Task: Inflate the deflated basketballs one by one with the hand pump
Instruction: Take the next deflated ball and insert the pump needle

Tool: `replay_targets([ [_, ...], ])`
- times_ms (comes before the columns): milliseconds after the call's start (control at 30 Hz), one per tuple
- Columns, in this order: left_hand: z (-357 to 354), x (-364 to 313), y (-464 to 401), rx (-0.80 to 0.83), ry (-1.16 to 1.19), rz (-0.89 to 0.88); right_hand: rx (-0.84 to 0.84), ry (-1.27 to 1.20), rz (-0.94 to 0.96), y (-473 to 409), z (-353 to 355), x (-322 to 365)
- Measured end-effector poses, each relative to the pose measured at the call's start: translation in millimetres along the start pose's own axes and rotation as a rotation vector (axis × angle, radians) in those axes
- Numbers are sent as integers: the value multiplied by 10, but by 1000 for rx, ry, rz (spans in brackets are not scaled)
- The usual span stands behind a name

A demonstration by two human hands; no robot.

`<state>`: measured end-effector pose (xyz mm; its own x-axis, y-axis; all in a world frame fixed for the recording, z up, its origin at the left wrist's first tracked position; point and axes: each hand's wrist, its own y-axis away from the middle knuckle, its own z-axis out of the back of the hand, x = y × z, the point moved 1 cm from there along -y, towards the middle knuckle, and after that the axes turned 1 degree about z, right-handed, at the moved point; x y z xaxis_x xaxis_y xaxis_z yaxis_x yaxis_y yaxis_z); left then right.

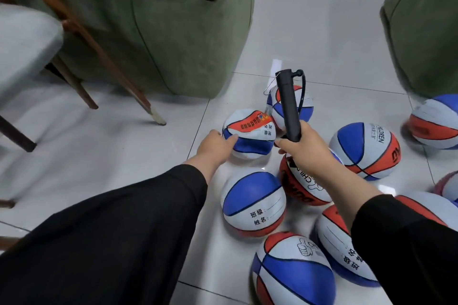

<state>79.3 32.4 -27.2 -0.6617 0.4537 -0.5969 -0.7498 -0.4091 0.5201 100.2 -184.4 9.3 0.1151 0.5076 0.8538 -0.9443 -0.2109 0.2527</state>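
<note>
Head camera, looking down at a glossy white tiled floor (99,156). The person's left hand (214,147) reaches forward with fingers fairly straight, its tips touching the near side of a crumpled, flat basketball (249,134) in red, white and blue. The right hand (301,143) is wrapped around the lower end of a black hand pump (288,104), held upright with its thin hose looping at the top. A second limp ball (306,106) lies just behind the pump. Rounder, fuller-looking balls (252,203) cluster near the person and to the right. A green sofa (173,44) and chair legs (104,62) stand behind.

The risks, as a judgement: the flat ball is only touched, not gripped, so it may slide away on the smooth tile. The valve cannot be seen, so the person may have to turn the ball to find it. With the pump held one-handed, the needle, too small to make out here, could bend or miss. Loose balls nearby may roll if nudged by an arm.
</note>
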Motion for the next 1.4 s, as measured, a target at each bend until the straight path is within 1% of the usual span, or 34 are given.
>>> replay_targets([
  [100, -145, -25, -281, 44, 205, 163, 30, 28, -1, -153, 24, -71],
  [233, -314, -42, -566, 90, 380, 346, 30, 24, -12, -279, 58, -188],
  [300, -390, -61, -623, 140, 451, 434, 32, 18, -25, -307, 56, -221],
  [400, -519, -74, -704, 200, 491, 502, 57, -16, -39, -287, 14, -242],
  [467, -589, -65, -766, 180, 521, 494, 93, -56, -45, -192, -51, -250],
  [600, -589, 19, -886, 75, 637, 443, 133, -104, -42, 30, -241, -269],
  [700, -420, 114, -896, -21, 698, 430, 196, -189, -91, 115, -358, -233],
  [767, -249, 207, -888, -108, 702, 416, 223, -146, -111, 141, -424, -247],
  [833, -52, 307, -846, -174, 705, 380, 192, -111, -102, 137, -484, -271],
  [900, 157, 409, -777, -214, 709, 351, 123, -98, -98, 83, -538, -259],
  [1000, 448, 551, -644, -254, 718, 342, 7, -126, -66, -7, -588, -148],
  [1100, 659, 737, -518, -285, 736, 344, -71, -85, -10, -56, -599, -63],
  [1267, 836, 1107, -312, -325, 732, 375, 9, -9, 8, -3, -662, -53],
  [1400, 815, 1364, -164, -318, 655, 391, 20, 87, 29, -36, -738, -44],
])
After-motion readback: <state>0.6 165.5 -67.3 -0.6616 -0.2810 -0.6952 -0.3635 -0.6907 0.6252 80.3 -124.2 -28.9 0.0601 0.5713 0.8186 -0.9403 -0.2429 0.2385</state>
